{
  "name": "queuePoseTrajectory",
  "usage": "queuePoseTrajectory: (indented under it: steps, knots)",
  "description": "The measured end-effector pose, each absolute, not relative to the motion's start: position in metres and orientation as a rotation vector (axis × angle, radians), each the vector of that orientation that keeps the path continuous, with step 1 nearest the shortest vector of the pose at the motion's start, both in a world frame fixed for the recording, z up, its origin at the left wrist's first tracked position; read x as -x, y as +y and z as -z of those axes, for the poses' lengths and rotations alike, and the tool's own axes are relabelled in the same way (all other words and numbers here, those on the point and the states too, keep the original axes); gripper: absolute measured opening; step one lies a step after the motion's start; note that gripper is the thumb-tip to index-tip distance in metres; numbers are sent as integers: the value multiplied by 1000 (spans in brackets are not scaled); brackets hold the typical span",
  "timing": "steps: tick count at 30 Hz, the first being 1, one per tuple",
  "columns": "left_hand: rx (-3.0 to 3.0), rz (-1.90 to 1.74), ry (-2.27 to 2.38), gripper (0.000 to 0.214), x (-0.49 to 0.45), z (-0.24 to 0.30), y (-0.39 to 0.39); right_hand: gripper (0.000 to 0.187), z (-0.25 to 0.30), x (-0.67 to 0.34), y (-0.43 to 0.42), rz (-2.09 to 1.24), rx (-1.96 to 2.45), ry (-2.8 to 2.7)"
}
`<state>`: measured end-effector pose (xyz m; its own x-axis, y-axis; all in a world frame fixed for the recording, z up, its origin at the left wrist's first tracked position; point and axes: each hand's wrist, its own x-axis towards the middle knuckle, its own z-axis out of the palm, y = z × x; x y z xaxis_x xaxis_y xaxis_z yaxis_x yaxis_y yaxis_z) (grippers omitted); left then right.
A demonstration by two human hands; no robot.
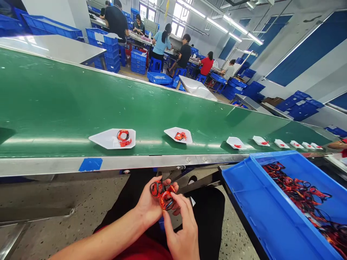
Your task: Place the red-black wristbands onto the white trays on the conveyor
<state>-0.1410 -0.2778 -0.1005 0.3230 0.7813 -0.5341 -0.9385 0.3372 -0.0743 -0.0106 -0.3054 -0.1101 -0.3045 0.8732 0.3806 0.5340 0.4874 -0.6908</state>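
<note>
Red-and-black cord loops (pixel 161 195) sit between both hands, above the lap. The left hand (pixel 149 207) cradles them, fingers curled; the right hand (pixel 180 234) pinches them. A blue bin (pixel 249 195) of loops (pixel 298 195) lies right of the right hand; ahead, a green conveyor belt (pixel 81 101) carries white trays (pixel 103 139).

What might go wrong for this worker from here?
The orange-and-black looped bands pinched between the left hand and right hand might slip and fall to the speckled floor below. The tangled red-and-black loops in the blue plastic crate may snag one another when pulled apart.
</note>
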Motion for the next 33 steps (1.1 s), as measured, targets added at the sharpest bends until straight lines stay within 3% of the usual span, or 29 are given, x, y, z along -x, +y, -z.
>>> queuePoseTrajectory:
  steps: [6,12,15,22,33]
  knots:
    - [421,-1203,444,21,144,103,-279,40,109,4,-306,-709,1142,-1843]
    - [457,-1226,505,19,145,103,-278,35,104,-3,-300,-1727,1041,-871]
    - [478,-1225,498,17,145,104,-278,28,99,-7,-295,-2021,849,-342]
    - [494,-1231,518,17,144,109,-277,21,96,-6,-293,-2088,684,-9]
    - [502,-1233,526,16,144,111,-277,18,105,-7,-294,-2081,595,-74]
